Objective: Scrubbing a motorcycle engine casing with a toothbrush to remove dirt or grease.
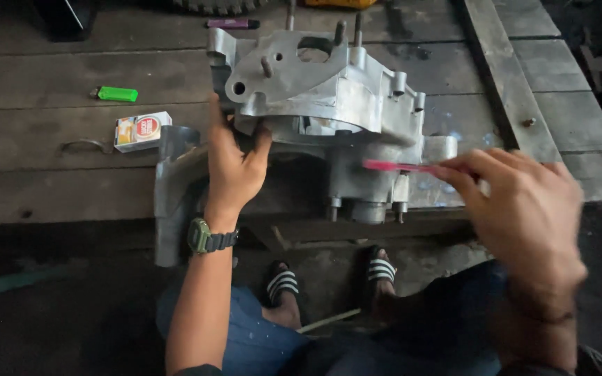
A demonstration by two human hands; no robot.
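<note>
My left hand is spread wide and pressed flat against the near-left face of the aluminium engine crankcase, thumb and fingers splayed to brace it on the wooden workbench. My right hand is pinched shut on a thin pink brush handle, whose tip reaches leftward to the casing's lower right side, just above the short studs. I judge the work goes best if the bracing palm keeps firm pressure so the casing cannot rock, while the pink tool works in short, light strokes along the seam, not prying. Beyond my left hand lie a small white-and-red box, a green lighter farther off, and a bent metal hook. Below my wrists are striped sandals.
</note>
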